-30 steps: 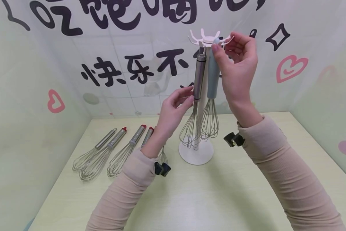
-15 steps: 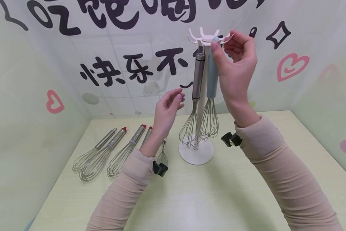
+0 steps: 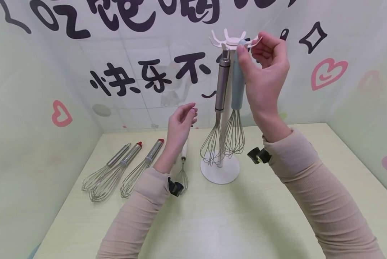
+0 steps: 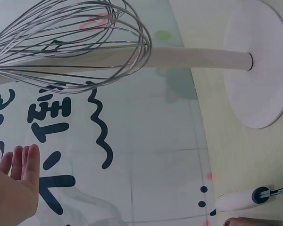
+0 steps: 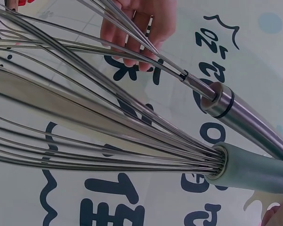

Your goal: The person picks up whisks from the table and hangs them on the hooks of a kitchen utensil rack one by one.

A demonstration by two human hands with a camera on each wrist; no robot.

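Head view: level with the top of the white stand [image 3: 224,177], the right hand [image 3: 266,79] pinches the upper end of the blue-handled whisk [image 3: 238,86], thumb against the handle and fingers curled beside the stand's hooks; its forearm slants up from the stand's right. Left of the stand, at mid-height, the left hand [image 3: 179,126] has loosely bent fingers, well apart from the steel-handled whisk [image 3: 221,86] hanging on the stand, forearm angled upward.
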